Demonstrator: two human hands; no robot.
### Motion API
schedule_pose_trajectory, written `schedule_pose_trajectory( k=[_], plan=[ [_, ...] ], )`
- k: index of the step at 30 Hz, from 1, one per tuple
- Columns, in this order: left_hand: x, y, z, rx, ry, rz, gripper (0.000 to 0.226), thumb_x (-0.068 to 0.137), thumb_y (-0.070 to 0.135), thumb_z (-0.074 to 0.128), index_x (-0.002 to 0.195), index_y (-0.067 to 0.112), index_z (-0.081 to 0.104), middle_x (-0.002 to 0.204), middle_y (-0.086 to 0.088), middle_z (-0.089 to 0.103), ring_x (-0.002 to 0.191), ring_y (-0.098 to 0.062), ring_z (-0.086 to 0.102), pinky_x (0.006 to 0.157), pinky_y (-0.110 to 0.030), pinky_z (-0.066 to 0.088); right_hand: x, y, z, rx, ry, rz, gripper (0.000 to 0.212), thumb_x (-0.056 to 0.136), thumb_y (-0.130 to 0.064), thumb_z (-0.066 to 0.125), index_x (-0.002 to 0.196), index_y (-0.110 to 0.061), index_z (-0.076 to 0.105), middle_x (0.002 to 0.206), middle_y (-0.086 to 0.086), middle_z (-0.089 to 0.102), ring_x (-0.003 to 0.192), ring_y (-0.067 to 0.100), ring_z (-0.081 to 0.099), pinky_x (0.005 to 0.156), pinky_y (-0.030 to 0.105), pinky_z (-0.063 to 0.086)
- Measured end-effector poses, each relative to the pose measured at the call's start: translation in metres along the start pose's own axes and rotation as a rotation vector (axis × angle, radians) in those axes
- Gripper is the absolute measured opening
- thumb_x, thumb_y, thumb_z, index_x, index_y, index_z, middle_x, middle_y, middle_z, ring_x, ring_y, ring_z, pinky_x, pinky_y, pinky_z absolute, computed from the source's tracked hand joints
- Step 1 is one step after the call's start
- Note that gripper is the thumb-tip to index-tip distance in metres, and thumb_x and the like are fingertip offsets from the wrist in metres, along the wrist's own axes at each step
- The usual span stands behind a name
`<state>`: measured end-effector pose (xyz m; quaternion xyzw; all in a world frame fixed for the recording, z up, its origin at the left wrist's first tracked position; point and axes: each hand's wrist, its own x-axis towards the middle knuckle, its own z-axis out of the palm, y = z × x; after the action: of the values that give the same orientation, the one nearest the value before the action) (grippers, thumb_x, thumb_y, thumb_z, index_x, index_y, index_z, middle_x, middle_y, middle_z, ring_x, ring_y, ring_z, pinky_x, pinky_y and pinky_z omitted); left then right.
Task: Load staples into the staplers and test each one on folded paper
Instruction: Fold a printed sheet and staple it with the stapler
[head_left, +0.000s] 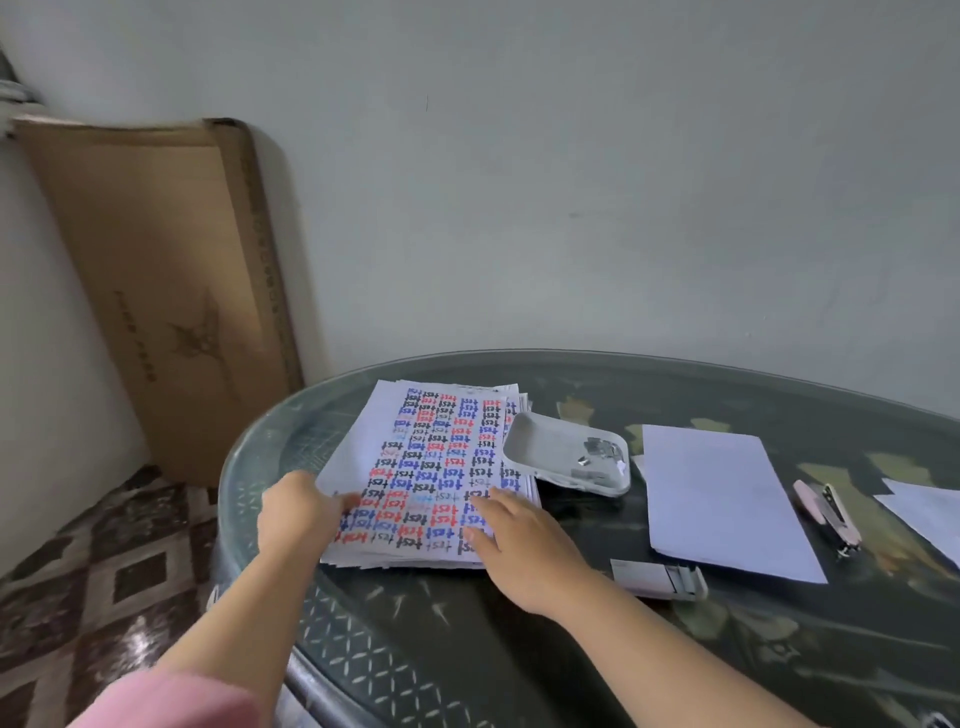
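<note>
A stack of paper (436, 457) printed with "test" in black, red and blue lies at the left of the round glass table (571, 675). My left hand (298, 514) grips the stack's near left edge. My right hand (511, 551) lies flat on its near right corner, fingers spread. A pink stapler (828, 514) lies open on the table to the right, away from both hands. Near my right forearm sits a small white staple box (660, 579). A white tray (569, 460) holds several loose metal bits.
A blank white sheet (722, 504) lies between the tray and the stapler; another sheet (930, 512) shows at the right edge. A flat cardboard box (166, 291) leans on the wall at the left. Patterned floor tiles (104, 566) lie below the table's left edge.
</note>
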<state>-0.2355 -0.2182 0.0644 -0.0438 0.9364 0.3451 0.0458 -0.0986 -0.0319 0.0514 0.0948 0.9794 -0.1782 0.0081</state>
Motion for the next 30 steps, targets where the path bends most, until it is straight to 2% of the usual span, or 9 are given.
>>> schedule_pose_trajectory(
  k=[5, 11, 13, 16, 19, 22, 25, 27, 30],
  plan=[
    [-0.004, -0.006, -0.010, -0.111, 0.127, 0.005, 0.019, 0.089, 0.026, 0.062, 0.081, 0.010, 0.067, 0.074, -0.011, 0.066, 0.066, -0.026, 0.061, 0.057, -0.028, 0.044, 0.001, 0.002, 0.005, -0.046, -0.015, -0.014, 0.061, 0.100, -0.054, 0.023, 0.153, -0.024, 0.018, 0.162, -0.001, 0.009, 0.149, 0.017, 0.003, 0.119, 0.035, 0.003],
    [-0.013, -0.003, -0.034, -0.445, 0.045, -0.125, 0.019, 0.086, 0.022, 0.069, 0.078, 0.005, 0.067, 0.072, -0.012, 0.068, 0.068, -0.027, 0.064, 0.063, -0.033, 0.053, -0.006, -0.007, -0.010, -0.170, 0.016, -0.212, 0.105, 0.069, -0.088, 0.039, 0.152, -0.031, 0.008, 0.162, -0.005, 0.002, 0.148, 0.014, -0.004, 0.118, 0.046, -0.010],
    [-0.024, -0.004, -0.043, -0.686, -0.088, -0.238, 0.019, 0.084, 0.016, 0.072, 0.087, -0.002, 0.065, 0.074, -0.015, 0.067, 0.064, -0.026, 0.063, 0.054, -0.030, 0.053, -0.016, -0.007, -0.018, -0.130, 0.104, -0.327, 0.089, 0.077, -0.070, 0.056, 0.150, -0.033, 0.021, 0.160, -0.008, 0.014, 0.148, 0.011, 0.005, 0.119, 0.046, -0.008],
    [-0.056, -0.014, -0.058, -0.839, -0.261, -0.312, 0.029, 0.082, 0.008, 0.072, 0.101, -0.011, 0.062, 0.090, -0.023, 0.070, 0.074, -0.031, 0.066, 0.054, -0.032, 0.053, -0.043, -0.002, -0.027, -0.023, 0.352, -0.481, 0.041, 0.086, -0.036, 0.066, 0.125, -0.027, 0.062, 0.132, -0.010, 0.060, 0.128, 0.006, 0.049, 0.118, 0.051, 0.019],
    [-0.110, -0.019, -0.076, -0.796, -0.366, -0.207, 0.023, 0.082, 0.005, 0.070, 0.100, -0.008, 0.064, 0.087, -0.021, 0.072, 0.066, -0.026, 0.068, 0.045, -0.024, 0.052, -0.089, 0.007, -0.034, -0.089, 0.532, -0.602, 0.025, 0.083, -0.022, 0.066, 0.108, -0.021, 0.068, 0.108, -0.008, 0.072, 0.104, 0.005, 0.065, 0.106, 0.050, 0.041],
    [-0.170, -0.018, -0.087, -0.621, -0.408, -0.031, 0.031, 0.079, 0.005, 0.073, 0.107, 0.007, 0.058, 0.077, -0.015, 0.075, 0.059, -0.022, 0.071, 0.044, -0.023, 0.051, -0.153, 0.021, -0.043, -0.245, 0.637, -0.697, 0.024, 0.098, -0.026, 0.046, 0.107, -0.020, 0.068, 0.103, -0.007, 0.072, 0.099, 0.006, 0.066, 0.104, 0.044, 0.044],
    [-0.223, -0.017, -0.089, -0.474, -0.530, 0.246, 0.042, 0.082, 0.009, 0.070, 0.117, 0.022, 0.052, 0.082, -0.009, 0.076, 0.075, -0.021, 0.073, 0.062, -0.028, 0.054, -0.223, 0.041, -0.052, -0.321, 0.687, -0.668, 0.041, 0.104, -0.031, 0.035, 0.102, -0.021, 0.075, 0.100, -0.007, 0.073, 0.097, 0.005, 0.067, 0.102, 0.042, 0.047],
    [-0.252, -0.016, -0.084, -0.377, -0.756, 0.402, 0.034, 0.091, 0.011, 0.059, 0.122, 0.024, 0.052, 0.101, 0.002, 0.075, 0.090, -0.006, 0.070, 0.075, -0.017, 0.051, -0.263, 0.057, -0.056, -0.361, 0.655, -0.602, 0.042, 0.103, -0.035, 0.036, 0.098, -0.023, 0.077, 0.098, -0.011, 0.073, 0.096, 0.002, 0.066, 0.106, 0.036, 0.039],
    [-0.277, -0.021, -0.063, -0.321, -0.986, 0.395, 0.036, 0.091, 0.024, 0.063, 0.125, 0.031, 0.053, 0.129, 0.013, 0.057, 0.104, 0.013, 0.058, 0.097, -0.015, 0.042, -0.307, 0.077, -0.058, -0.374, 0.541, -0.487, 0.040, 0.101, -0.043, 0.036, 0.099, -0.029, 0.074, 0.095, -0.020, 0.071, 0.093, -0.005, 0.065, 0.110, 0.032, 0.029]
  ],
)
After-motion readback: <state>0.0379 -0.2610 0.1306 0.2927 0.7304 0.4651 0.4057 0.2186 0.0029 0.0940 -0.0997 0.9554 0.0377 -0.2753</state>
